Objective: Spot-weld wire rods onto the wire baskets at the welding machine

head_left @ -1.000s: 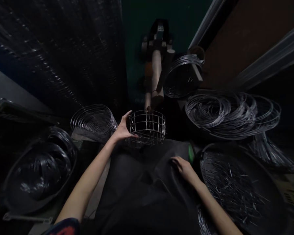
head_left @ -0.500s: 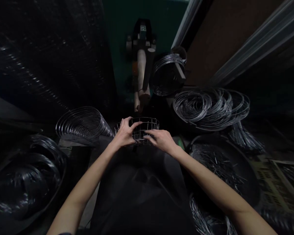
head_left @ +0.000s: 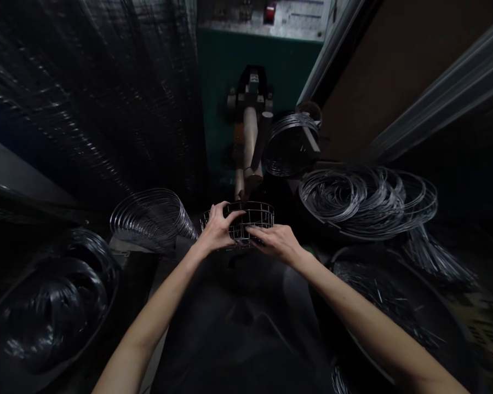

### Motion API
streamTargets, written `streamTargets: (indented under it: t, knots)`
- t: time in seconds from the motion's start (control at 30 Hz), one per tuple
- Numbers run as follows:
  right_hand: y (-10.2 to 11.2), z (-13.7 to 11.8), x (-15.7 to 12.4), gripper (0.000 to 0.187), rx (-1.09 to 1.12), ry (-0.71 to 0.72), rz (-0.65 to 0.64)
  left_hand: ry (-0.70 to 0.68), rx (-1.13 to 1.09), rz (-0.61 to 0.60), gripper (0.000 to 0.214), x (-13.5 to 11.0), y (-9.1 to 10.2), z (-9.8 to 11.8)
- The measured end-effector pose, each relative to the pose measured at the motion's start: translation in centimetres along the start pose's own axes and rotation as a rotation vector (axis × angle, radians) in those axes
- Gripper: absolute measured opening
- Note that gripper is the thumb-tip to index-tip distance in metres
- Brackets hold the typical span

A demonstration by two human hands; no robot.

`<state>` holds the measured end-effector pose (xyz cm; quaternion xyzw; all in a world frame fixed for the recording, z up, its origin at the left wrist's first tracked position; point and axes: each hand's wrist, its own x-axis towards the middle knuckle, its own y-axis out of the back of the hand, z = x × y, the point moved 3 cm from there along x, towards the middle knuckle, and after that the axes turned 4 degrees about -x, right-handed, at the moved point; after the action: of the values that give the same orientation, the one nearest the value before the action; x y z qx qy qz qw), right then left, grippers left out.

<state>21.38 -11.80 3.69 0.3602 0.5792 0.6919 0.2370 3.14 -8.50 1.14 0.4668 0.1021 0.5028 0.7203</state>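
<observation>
A round wire basket frame (head_left: 263,214) of rings and short upright wires sits between my hands, just below the electrode tip of a welding machine (head_left: 250,142). My left hand (head_left: 219,227) grips the frame's left part, thumb and fingers curved round the wires. On the near right side, my right hand (head_left: 277,241) holds the frame with its fingers pressed together at the wires. Part of the frame is hidden behind both hands. Dark cloth (head_left: 246,328) covers my lap below it.
Stacked wire rings (head_left: 148,216) stand at left, beside a tub of shiny coils (head_left: 53,306). Wire hoops (head_left: 365,200) lie at right above a dark basin of short wires (head_left: 378,290). More rings (head_left: 290,145) hang beside the machine, under a control panel (head_left: 296,16).
The camera view has tilted up, so the control panel now shows and the scene sits lower. Both hands still hold the wire frame; my right hand's fingers sit closer against it.
</observation>
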Motion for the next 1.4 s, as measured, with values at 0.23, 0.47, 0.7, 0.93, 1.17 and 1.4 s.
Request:
streamTargets:
  t: [0.23, 0.47, 0.7, 0.93, 1.17, 1.4]
  knots:
    - [-0.3, 0.3, 0.5, 0.03, 0.182, -0.039, -0.051, 0.04, -0.053, 0.007, 0.089, -0.7, -0.1, -0.8]
    - [-0.7, 0.5, 0.3, 0.032, 0.18, -0.024, -0.056, 0.063, -0.057, 0.011, 0.09, -1.0, -0.2, -1.0]
    - [-1.1, 1.9, 1.7, 0.032, 0.036, -0.061, -0.079, 0.065, -0.086, -0.004, 0.094, 0.9, -0.3, -1.9]
    - [-1.1, 2.4, 2.7, 0.032, 0.113, -0.086, -0.043, 0.098, -0.093, -0.005, 0.096, 1.7, 0.0, -2.8]
    - [-1.2, 2.4, 2.8, 0.035, 0.131, -0.108, -0.089, 0.112, -0.158, -0.033, 0.097, 2.0, 0.3, -3.3]
    - [-1.0, 3.1, 4.4, 0.029, 0.141, -0.191, -0.065, 0.165, -0.189, -0.056, 0.096, 4.2, 1.1, -4.5]
